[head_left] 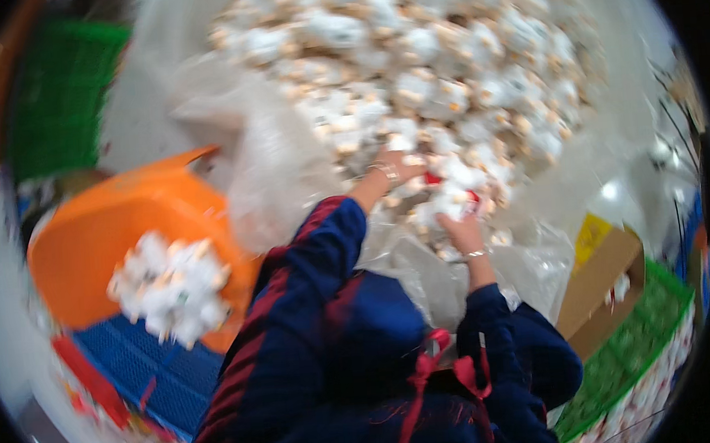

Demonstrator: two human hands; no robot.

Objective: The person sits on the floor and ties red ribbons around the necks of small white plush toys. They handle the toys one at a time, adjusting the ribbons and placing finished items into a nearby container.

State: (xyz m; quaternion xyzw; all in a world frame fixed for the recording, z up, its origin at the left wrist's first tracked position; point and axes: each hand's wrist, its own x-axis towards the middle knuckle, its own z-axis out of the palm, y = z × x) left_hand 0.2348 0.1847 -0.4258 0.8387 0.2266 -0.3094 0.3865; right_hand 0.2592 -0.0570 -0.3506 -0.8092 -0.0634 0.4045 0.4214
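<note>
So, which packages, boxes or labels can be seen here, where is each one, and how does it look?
Clear plastic bag: centre, large and crumpled, holding a heap of small white items; both hands reach into the heap.
Orange bin: left, with more white items inside.
Brown cardboard box: right, open.
Yellow label: just above the cardboard box, small; its print is too blurred to make out.
Green-lined box: lower right.

A clear plastic sheet (276, 157) is carrying a heap of small white-and-tan toys (435, 76), while an orange tub (117, 230) is holding a smaller pile (170, 288).
</note>
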